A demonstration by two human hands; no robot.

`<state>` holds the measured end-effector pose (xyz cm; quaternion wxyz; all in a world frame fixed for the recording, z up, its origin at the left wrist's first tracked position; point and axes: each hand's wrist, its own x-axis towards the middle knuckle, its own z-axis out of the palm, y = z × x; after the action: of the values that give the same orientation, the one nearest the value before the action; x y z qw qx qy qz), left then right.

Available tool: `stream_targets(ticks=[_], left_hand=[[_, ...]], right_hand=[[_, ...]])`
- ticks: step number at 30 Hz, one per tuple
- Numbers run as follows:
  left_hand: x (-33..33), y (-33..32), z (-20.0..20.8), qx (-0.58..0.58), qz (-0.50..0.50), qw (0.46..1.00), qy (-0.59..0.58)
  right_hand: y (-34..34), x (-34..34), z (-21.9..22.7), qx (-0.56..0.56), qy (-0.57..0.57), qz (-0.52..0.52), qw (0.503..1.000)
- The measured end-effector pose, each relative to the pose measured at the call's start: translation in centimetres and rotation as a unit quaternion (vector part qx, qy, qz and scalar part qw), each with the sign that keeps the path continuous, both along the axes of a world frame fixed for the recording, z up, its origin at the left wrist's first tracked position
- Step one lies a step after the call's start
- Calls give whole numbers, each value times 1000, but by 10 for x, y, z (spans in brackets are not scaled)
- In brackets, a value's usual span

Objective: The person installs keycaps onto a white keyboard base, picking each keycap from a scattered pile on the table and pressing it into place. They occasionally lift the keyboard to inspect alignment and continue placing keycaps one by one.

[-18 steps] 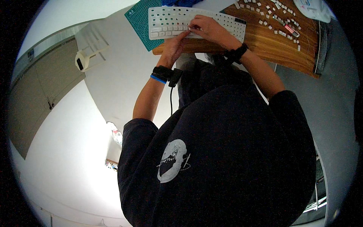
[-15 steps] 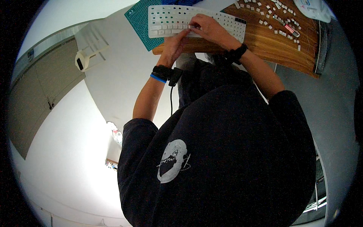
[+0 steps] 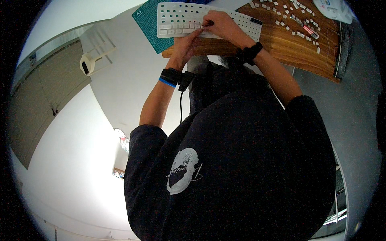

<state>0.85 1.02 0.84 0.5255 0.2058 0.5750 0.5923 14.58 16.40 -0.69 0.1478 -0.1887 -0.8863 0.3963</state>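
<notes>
At twelve o'clock in the head view, one white keyboard (image 3: 183, 20) is seen lying partly on a green cutting mat (image 3: 148, 20) and partly on a wooden desk (image 3: 289, 44). Many of its keys have been taken off, so that rows of small sockets are shown across its upper part and right end, while two rows of white keycaps are kept along its lower left. Two hands are laid on it. The left hand (image 3: 185, 42) is rested at the keyboard's near edge with its fingers stretched forward and close together on the lower keys. The right hand (image 3: 221, 24) is curled over the middle of the keyboard, its thumb and forefinger pinched on a small dark thing (image 3: 208, 23) too small to be told. One black band is worn on each wrist, and a blue band is added on the left.

Towards one o'clock, some two dozen loose white keycaps (image 3: 281, 14) are scattered over the desk, with one small red-and-silver tool (image 3: 309, 30) among them. The desk's near edge is curved just beneath both wrists, and its right end is closed by a dark strip. Open wood is left between the keyboard and the loose keycaps.
</notes>
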Motion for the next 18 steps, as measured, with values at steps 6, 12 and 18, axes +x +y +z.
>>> stream_targets(ticks=[6, 12, 18], left_hand=[[-5, -4, -2, -27, -17, 999, 41], [-5, -8, -9, -15, 18, 1000, -11], [-7, 2, -6, -50, 41, 991, -117]], right_hand=[[3, -8, -14, 8, 15, 8, 1000], [1, -7, -9, 20, 9, 27, 999], [-4, -1, 0, 26, 10, 27, 999]])
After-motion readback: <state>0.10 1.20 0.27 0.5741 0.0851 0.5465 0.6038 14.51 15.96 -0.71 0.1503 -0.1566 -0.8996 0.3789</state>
